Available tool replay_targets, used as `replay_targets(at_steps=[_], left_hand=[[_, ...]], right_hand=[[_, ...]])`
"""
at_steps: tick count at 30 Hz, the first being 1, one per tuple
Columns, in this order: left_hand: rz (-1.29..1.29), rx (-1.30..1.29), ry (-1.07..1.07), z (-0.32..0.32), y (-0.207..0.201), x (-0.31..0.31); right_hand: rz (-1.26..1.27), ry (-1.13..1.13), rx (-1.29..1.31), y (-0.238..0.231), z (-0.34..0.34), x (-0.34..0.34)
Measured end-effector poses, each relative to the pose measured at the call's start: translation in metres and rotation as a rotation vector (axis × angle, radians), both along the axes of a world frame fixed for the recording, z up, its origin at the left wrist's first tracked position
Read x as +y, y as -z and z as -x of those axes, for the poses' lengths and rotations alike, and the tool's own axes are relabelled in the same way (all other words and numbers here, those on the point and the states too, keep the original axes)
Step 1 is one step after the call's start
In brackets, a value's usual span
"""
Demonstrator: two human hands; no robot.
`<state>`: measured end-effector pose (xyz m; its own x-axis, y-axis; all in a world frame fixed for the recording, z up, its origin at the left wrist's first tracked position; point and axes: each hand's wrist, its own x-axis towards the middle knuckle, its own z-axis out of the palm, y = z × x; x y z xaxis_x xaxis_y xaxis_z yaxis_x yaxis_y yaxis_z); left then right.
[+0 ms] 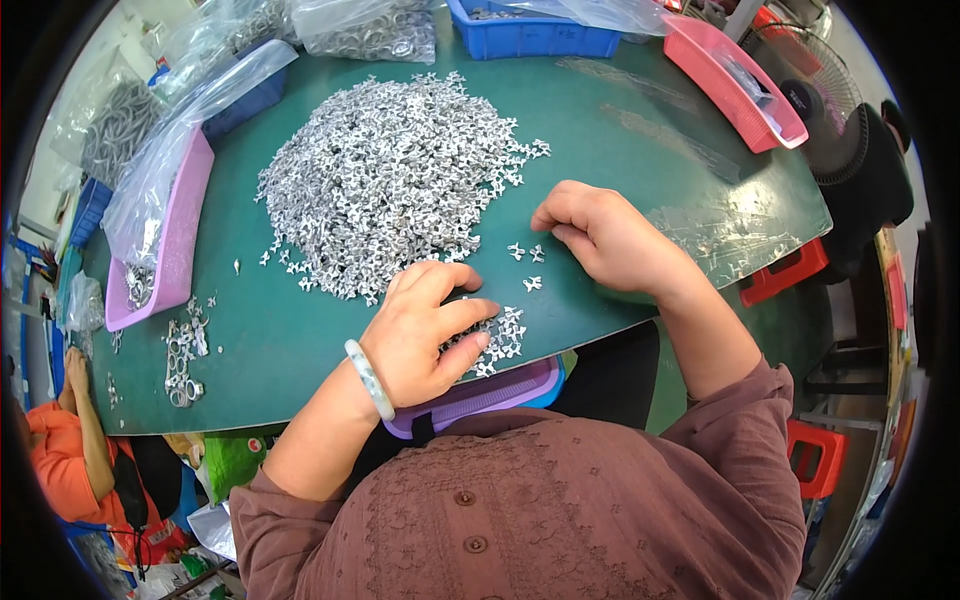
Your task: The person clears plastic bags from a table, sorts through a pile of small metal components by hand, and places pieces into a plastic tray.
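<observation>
A large heap of small silver metal pieces [385,180], shaped like little figures with limbs, covers the middle of the green table [590,110]. My left hand [425,325], with a pale bangle [369,380] on its wrist, lies at the heap's near edge. Its fingers are spread over a small cluster of the same pieces [508,332], partly hiding them. To the right, my right hand [605,235] rests low over the tabletop with fingers curled and thumb drawn in; whatever they hold is hidden. Several loose pieces [533,284] lie between the two hands.
A pink-purple tray [185,230] stands at the left beside scattered rings [180,365]. Blue [540,38] and pink [720,85] trays line the far edge with plastic bags [365,30]. A purple tray [500,395] sits below the near edge. Another person [75,450] is at the left.
</observation>
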<state>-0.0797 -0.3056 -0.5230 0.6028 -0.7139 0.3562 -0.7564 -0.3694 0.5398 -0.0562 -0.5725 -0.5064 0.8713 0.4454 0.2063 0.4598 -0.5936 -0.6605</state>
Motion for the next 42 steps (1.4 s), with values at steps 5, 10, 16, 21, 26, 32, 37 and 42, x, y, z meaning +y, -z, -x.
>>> replay_targets(at_steps=[5, 10, 16, 21, 26, 32, 37, 42], left_hand=[[0.002, -0.004, 0.006, -0.001, 0.0, 0.0], [0.013, -0.002, 0.007, -0.001, 0.001, 0.0], [0.115, -0.023, -0.015, 0.0, 0.001, 0.004], [0.101, -0.084, -0.163, -0.001, -0.004, 0.012], [-0.01, -0.084, -0.132, 0.005, -0.004, 0.021], [-0.012, -0.056, -0.087, 0.007, -0.004, 0.022], [-0.016, -0.079, -0.097, 0.004, -0.01, 0.022], [-0.074, -0.105, -0.113, 0.008, -0.012, 0.021]], right_hand=[[0.051, -0.002, -0.027, 0.002, 0.001, -0.001], [0.099, -0.048, -0.07, 0.005, 0.003, 0.004], [0.144, -0.314, -0.059, -0.001, 0.017, 0.024], [0.144, -0.119, -0.103, 0.003, 0.006, 0.041], [0.215, -0.162, -0.188, 0.009, 0.003, 0.039], [0.141, -0.122, -0.143, 0.007, 0.005, 0.039], [0.168, -0.133, -0.139, 0.007, 0.005, 0.037], [0.121, -0.097, -0.164, 0.009, 0.005, 0.034]])
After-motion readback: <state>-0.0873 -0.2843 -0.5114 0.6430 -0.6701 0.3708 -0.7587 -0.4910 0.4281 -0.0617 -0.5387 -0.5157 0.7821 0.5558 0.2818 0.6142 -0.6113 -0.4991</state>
